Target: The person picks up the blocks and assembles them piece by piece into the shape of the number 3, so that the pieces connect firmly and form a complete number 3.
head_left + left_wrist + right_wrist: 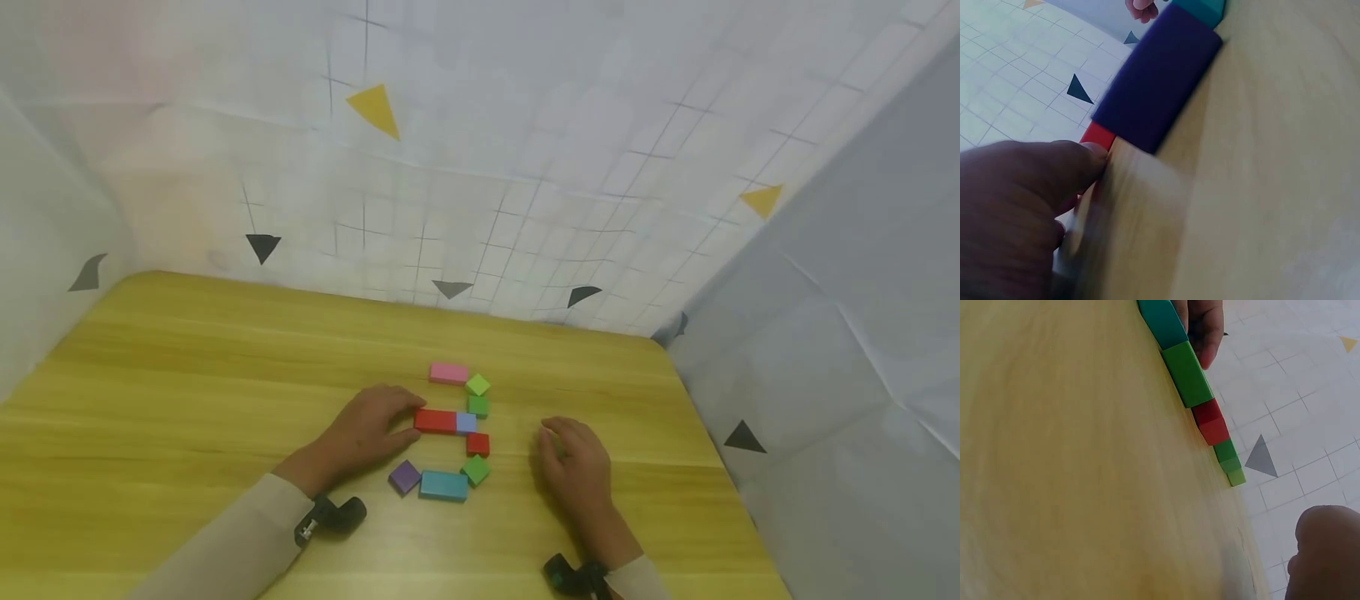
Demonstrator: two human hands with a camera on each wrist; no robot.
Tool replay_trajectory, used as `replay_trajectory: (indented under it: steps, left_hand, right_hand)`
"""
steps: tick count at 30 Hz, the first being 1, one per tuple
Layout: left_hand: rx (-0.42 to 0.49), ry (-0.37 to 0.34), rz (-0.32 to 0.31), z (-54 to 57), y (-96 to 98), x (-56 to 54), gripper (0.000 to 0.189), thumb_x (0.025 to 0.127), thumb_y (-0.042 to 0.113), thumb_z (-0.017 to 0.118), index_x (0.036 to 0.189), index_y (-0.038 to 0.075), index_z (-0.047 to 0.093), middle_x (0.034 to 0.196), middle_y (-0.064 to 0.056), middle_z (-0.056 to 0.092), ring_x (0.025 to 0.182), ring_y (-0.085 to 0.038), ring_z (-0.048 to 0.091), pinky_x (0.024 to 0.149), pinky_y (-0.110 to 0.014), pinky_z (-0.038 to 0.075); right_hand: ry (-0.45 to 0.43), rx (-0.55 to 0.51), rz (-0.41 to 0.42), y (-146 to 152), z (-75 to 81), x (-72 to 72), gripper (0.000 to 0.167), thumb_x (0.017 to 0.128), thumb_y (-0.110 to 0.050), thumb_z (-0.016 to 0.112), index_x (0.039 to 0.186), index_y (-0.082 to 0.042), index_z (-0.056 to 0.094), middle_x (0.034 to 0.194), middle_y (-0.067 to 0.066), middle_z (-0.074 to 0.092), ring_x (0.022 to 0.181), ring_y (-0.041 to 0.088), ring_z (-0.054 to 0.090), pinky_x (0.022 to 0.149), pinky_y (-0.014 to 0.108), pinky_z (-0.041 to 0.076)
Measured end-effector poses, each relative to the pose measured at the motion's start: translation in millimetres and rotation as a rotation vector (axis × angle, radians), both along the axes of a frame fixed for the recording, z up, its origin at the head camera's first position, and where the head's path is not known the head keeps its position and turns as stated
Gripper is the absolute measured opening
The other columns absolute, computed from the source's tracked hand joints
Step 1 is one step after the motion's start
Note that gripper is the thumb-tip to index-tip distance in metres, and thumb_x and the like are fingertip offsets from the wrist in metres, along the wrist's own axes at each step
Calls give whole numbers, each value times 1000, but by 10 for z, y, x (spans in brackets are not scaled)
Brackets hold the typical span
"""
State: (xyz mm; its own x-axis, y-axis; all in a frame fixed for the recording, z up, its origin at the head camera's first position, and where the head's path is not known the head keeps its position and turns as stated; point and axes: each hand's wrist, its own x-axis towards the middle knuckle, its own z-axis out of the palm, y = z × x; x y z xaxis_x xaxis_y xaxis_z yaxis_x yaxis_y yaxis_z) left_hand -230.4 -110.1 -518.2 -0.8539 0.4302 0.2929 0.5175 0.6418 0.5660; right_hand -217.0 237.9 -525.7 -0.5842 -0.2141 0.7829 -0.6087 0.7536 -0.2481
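My left hand (367, 427) is at the left end of a long red block (435, 421), thumb at its near side and index finger at its far side, pinching it. In the left wrist view the thumb (1085, 164) meets the red block (1099, 134) beside the purple block (1159, 78). A small blue block (466, 423) adjoins the red one's right end. My right hand (579, 467) rests to the right of the blocks, fingers loosely curled around nothing. In the right wrist view only part of this hand (1329, 550) shows.
Behind the red block lie a pink block (448, 373), a lime cube (477, 385) and a green cube (477, 407). Nearer are a red cube (477, 444), another green cube (476, 470), a teal block (443, 486) and the purple block (405, 477). Patterned cloth (480, 167) borders the wooden table (187, 375).
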Motion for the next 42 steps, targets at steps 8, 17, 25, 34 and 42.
replay_trajectory:
  steps: [8,17,25,34,42]
  left_hand:
    - [-5,1,-8,1,11,-5,44,89,34,73,129,16,65,127,1,67,122,-20,58,105,-44,45]
    - [-9,6,-5,62,-3,-4,43,89,32,75,127,16,66,126,0,67,120,-21,59,105,-45,46]
    - [2,-27,4,62,-21,15,42,89,32,74,127,16,66,125,1,67,120,-20,59,104,-44,46]
    - [-1,-34,7,15,-5,17,43,89,33,74,128,17,66,127,2,67,121,-19,58,105,-43,46]
    - [-18,-29,8,26,-3,16,44,89,33,74,129,16,66,127,1,67,121,-19,59,105,-43,46]
  right_hand:
    - [-31,34,-14,60,-11,41,14,80,-10,76,94,-5,75,92,7,74,87,27,70,74,43,57]
    - [-160,57,-67,280,-33,202,22,80,-14,79,101,-9,75,102,5,73,96,26,69,86,37,55]
    - [-304,95,-57,320,6,258,28,84,-21,79,109,-12,73,109,2,72,104,23,67,89,41,53]
    - [-466,62,-51,478,2,321,38,84,-23,80,121,-17,69,120,-2,67,112,22,63,96,31,51]
    - [-511,36,33,673,41,388,50,78,-10,83,125,-12,66,121,-1,67,112,23,63,101,5,33]
